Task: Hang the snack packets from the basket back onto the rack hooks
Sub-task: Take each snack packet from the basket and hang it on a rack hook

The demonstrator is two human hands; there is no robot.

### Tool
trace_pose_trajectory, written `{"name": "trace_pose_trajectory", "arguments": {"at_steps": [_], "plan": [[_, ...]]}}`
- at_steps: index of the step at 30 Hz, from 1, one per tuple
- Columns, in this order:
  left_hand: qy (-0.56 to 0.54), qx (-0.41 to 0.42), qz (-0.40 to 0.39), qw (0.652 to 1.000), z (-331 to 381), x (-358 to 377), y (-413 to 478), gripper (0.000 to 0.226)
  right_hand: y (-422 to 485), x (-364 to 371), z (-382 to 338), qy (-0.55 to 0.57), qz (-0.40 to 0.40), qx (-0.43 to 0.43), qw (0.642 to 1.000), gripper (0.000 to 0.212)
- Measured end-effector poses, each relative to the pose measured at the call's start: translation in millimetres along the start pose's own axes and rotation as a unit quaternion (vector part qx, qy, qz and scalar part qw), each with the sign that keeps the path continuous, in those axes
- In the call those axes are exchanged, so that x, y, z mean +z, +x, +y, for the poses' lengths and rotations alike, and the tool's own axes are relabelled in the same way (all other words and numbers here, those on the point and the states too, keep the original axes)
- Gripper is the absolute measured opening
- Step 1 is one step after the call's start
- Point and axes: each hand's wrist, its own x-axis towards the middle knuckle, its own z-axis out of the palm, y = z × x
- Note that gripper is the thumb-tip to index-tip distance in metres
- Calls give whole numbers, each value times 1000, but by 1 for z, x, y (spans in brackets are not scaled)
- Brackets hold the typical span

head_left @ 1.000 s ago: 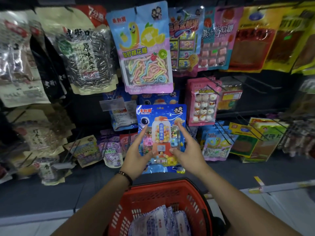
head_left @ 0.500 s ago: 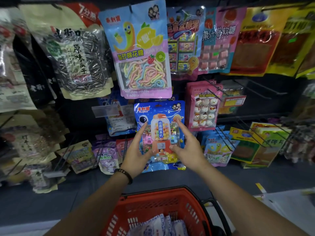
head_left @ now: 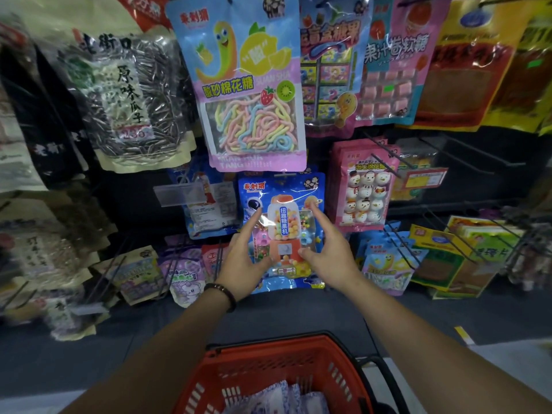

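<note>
A blue candy packet with a gumball-machine picture is up against the rack, just under the pink-and-blue worm candy packet. My left hand holds its left side and my right hand its right side. Index fingers and thumbs lie on its front, and the other fingers are hidden behind it. Its top edge with the hang hole sits at a hook, but I cannot tell if the hook is through. Below, the red basket holds several white-and-blue packets.
Hooks full of snacks surround the spot: sunflower seeds on the left, a pink snowman marshmallow packet on the right, and a bare hook with a price tag beyond it. Low packets hang under my left hand.
Both hands have raised the blue packet a little, so its top now reaches just under the worm candy packet. The camera has moved closer to the rack.
</note>
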Motion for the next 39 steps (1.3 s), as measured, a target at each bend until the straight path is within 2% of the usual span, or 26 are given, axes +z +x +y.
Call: {"name": "trace_pose_trajectory", "arguments": {"at_steps": [9, 16, 19, 22, 24, 25, 27, 28, 31, 35, 39], "plan": [[-6, -26, 11, 1000, -9, 7, 42, 105, 44, 5, 4, -54, -16, 45, 997, 110], [31, -28, 14, 999, -10, 4, 32, 105, 27, -1, 7, -93, -39, 42, 994, 104], [56, -50, -11, 997, -18, -6, 9, 94, -11, 8, 20, -76, 15, 72, 994, 88], [109, -59, -70, 990, -38, -13, -38, 64, -69, 32, 54, -93, 87, 60, 990, 56], [150, -51, -128, 979, -60, -14, -78, 49, -108, 55, 84, -104, 87, 87, 987, 37], [168, -62, -160, 971, -72, -13, -97, 44, -126, 67, 99, -108, 68, 134, 983, 32], [192, -96, -230, 949, -96, -11, -129, 31, -160, 92, 129, -111, -25, 270, 956, 24], [200, -110, -267, 936, -108, -9, -142, 27, -176, 102, 143, -123, -91, 333, 930, 18], [216, -148, -349, 900, -140, -5, -167, 24, -219, 126, 180, -181, -226, 432, 854, 17], [191, -185, -360, 894, -171, 0, -183, 16, -245, 152, 213, -195, -289, 480, 805, 28], [206, -188, -378, 883, -191, 7, -181, 20, -256, 181, 231, -158, -265, 526, 792, 19]]}}
